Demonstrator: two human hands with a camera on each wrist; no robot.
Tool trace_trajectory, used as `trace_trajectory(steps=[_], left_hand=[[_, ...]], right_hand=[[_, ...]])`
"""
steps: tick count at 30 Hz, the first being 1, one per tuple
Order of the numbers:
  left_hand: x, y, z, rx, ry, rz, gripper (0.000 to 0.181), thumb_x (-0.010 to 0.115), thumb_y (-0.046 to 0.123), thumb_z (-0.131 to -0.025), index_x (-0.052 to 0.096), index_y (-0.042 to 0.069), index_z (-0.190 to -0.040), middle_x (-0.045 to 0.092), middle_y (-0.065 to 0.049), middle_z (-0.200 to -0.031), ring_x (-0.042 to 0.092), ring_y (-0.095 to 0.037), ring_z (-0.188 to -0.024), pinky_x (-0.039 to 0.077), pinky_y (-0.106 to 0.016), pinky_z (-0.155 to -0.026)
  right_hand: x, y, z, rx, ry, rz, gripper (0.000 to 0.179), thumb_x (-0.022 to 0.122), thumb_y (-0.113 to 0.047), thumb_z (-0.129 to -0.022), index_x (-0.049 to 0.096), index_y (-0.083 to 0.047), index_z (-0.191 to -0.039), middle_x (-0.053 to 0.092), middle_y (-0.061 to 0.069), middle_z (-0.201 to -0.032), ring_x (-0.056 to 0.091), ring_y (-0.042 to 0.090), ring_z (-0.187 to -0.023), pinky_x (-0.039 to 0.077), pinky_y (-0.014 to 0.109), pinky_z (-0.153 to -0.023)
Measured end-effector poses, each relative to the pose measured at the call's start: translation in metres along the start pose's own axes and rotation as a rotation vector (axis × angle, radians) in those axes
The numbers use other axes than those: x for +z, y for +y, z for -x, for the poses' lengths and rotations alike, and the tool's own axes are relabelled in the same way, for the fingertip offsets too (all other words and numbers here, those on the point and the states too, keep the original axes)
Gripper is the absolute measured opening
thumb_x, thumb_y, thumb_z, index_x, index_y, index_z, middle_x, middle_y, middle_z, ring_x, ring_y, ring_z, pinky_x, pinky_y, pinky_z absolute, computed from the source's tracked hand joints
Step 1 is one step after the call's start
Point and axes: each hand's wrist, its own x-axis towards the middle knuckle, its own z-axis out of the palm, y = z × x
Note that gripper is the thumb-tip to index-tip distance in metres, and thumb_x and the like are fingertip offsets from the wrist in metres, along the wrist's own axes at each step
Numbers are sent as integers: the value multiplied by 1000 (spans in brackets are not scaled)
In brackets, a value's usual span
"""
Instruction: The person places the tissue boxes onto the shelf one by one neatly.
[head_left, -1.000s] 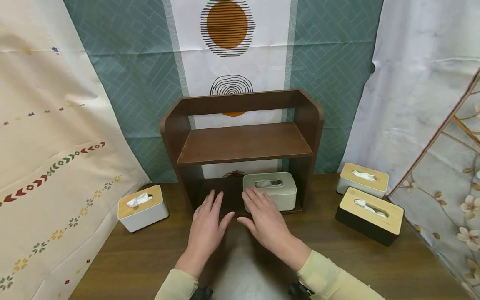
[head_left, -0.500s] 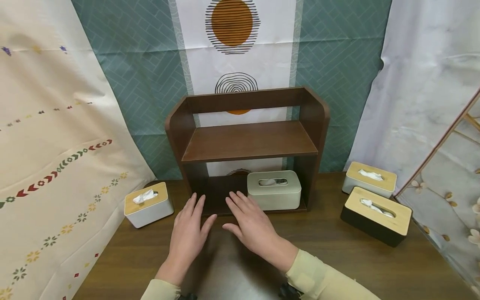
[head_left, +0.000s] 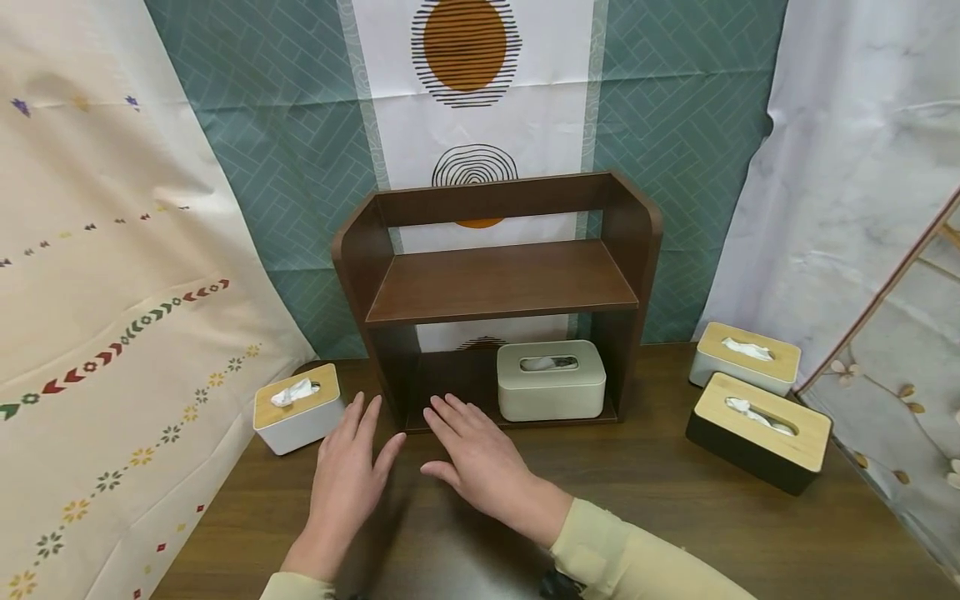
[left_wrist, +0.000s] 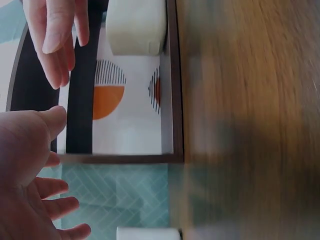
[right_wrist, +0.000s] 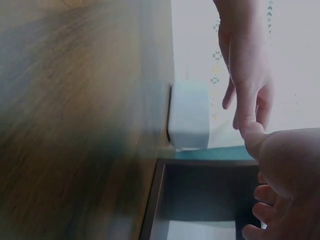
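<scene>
We gripped nothing: the fingers of our left hand [head_left: 345, 482] were extended and slightly spread, and our right hand [head_left: 480, 460] was just as loose, its fingers extended, its thumb pointing across toward the left. With neither hand bearing weight, both could be ready for something wide, we judged. The right fingertips lay before the lower edge of the brown shelf [head_left: 502, 279]; whether they touched it we could not tell. In its lower compartment, at the right end, sat the grey-green tissue box [head_left: 551, 396], upright, long side forward and near the side wall, which probably left the compartment's left part usable. Just beyond our left fingertips, a white wood-lidded box [head_left: 298, 408] stood angled on the table [head_left: 645, 496]. Well off to the right, a black wood-lidded box [head_left: 759, 433] stood before a second white one [head_left: 738, 363], all slots upward, presumably for pulling tissues.
</scene>
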Motion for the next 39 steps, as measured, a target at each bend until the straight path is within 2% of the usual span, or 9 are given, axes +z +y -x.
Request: trace_trajectory(steps=[11, 20, 24, 28, 34, 39], left_hand=[[-17, -29, 8, -29, 50, -22, 71, 78, 31, -106, 48, 0, -164, 39, -32, -170, 43, -58, -150, 32, -77, -118], [-26, -50, 10, -22, 106, -66, 66, 79, 29, -105, 53, 1, -159, 42, -33, -167, 45, -59, -147, 36, -82, -110], [-30, -60, 8, -22, 124, -78, 64, 79, 28, -105, 54, 0, -158, 44, -35, -165, 45, -60, -147, 36, -82, -110], [-34, -73, 6, -46, 117, -97, 65, 78, 28, -106, 53, -2, -158, 42, -37, -164, 41, -59, -149, 34, -82, -111], [-39, -89, 2, -121, 76, -100, 65, 74, 30, -108, 50, -3, -159, 37, -38, -166, 35, -60, -152, 32, -85, -109], [-41, -99, -3, -151, 77, -75, 65, 73, 28, -109, 48, -5, -159, 34, -40, -167, 31, -64, -152, 29, -82, -115]], right_hand=[[11, -18, -9, -50, -64, -14, 76, 55, -59, -112, 46, -10, -169, 37, 7, -177, 32, 24, -165, 29, 41, -131], [24, -30, -22, -123, -56, -3, 74, 56, -58, -112, 46, -11, -169, 40, 7, -176, 37, 23, -162, 33, 37, -129], [30, -34, -26, -129, -56, -18, 74, 57, -57, -112, 47, -10, -168, 41, 8, -175, 38, 23, -162, 34, 37, -128], [35, -37, -29, -129, -61, -26, 74, 55, -57, -112, 46, -10, -168, 40, 8, -175, 38, 23, -162, 34, 36, -128], [39, -39, -35, -132, -76, -45, 75, 54, -58, -113, 45, -9, -169, 38, 9, -176, 36, 25, -163, 32, 38, -129], [41, -41, -43, -122, -78, -43, 75, 53, -58, -113, 44, -10, -170, 38, 8, -177, 36, 23, -163, 32, 37, -129]])
